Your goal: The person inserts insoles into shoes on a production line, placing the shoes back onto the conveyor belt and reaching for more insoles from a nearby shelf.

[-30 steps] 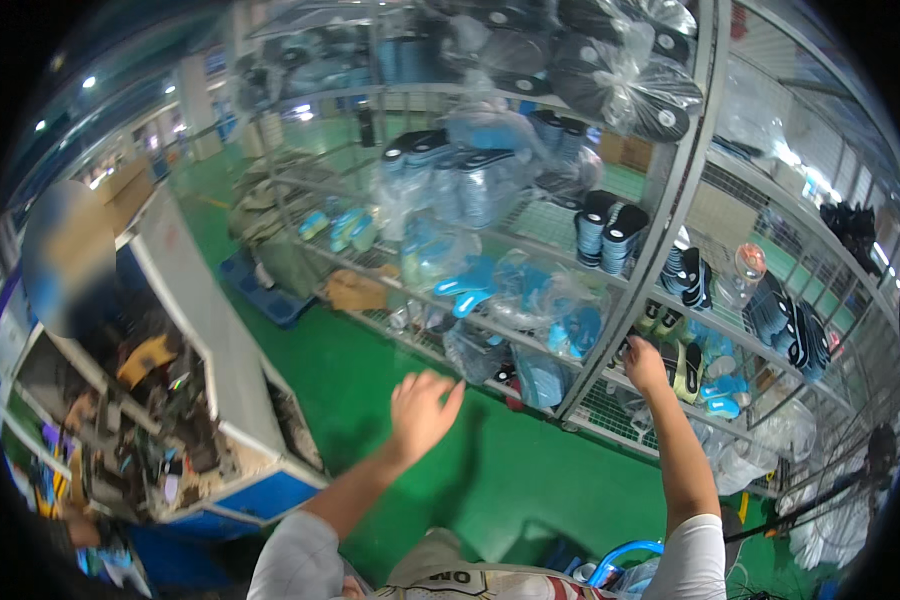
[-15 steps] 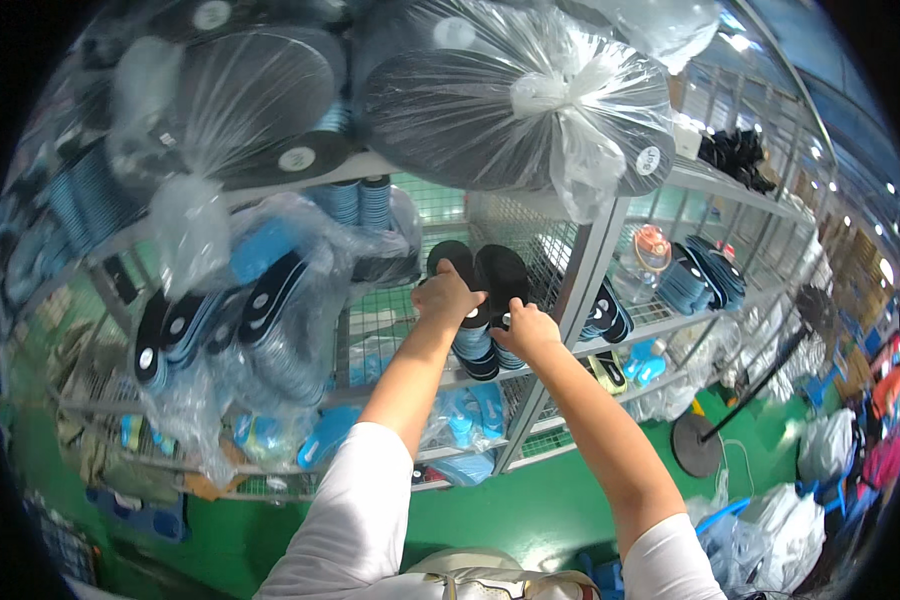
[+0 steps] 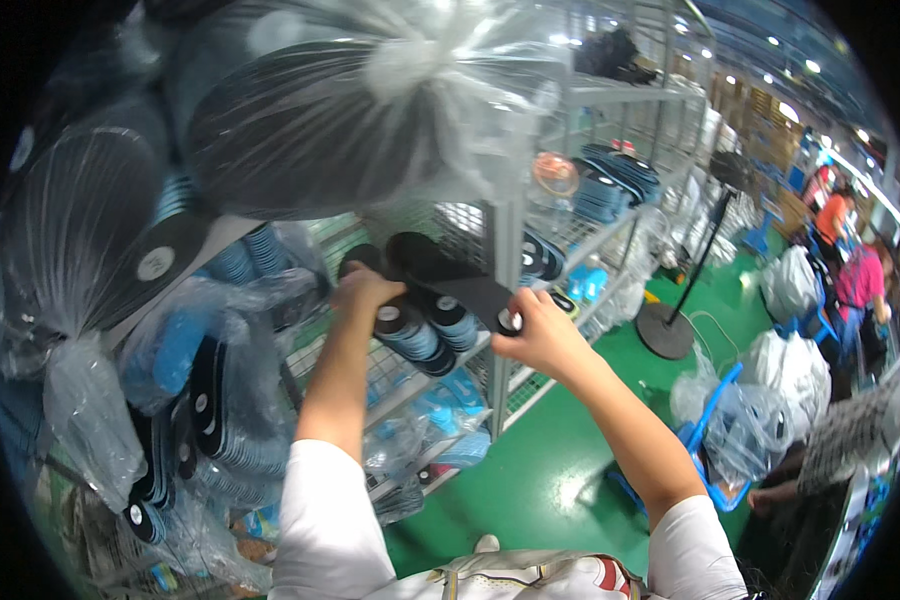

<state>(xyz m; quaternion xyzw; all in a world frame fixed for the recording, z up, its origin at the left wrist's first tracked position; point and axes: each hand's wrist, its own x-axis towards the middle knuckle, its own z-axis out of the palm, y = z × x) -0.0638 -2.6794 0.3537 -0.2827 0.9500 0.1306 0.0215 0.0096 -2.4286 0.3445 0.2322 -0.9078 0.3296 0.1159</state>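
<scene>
Two stacks of black-topped, blue-sided shoe insoles lie side by side on a wire shelf [image 3: 380, 385] in front of me. My right hand [image 3: 542, 335] pinches one black insole [image 3: 470, 290] at its round-labelled heel. That insole slants up and to the right, off the right stack [image 3: 454, 322]; its far end still overlaps the stack. Over the left stack [image 3: 415, 342] is my left hand [image 3: 365, 290], closed around the upper insole with its thumb across the top. Some of its fingers are hidden.
Large clear bags of insoles [image 3: 310, 130] bulge from the shelf above. More bagged insoles [image 3: 235, 430] sit at left. A metal rack post [image 3: 507, 250] stands beside my right hand. On the right are a black stand [image 3: 665, 330], a blue chair [image 3: 705, 450] with bags, and other people [image 3: 855, 280].
My right hand has moved right and lifted the heel of an insole off the right stack. The left hand stays at the left stack. The view has turned to the right.
</scene>
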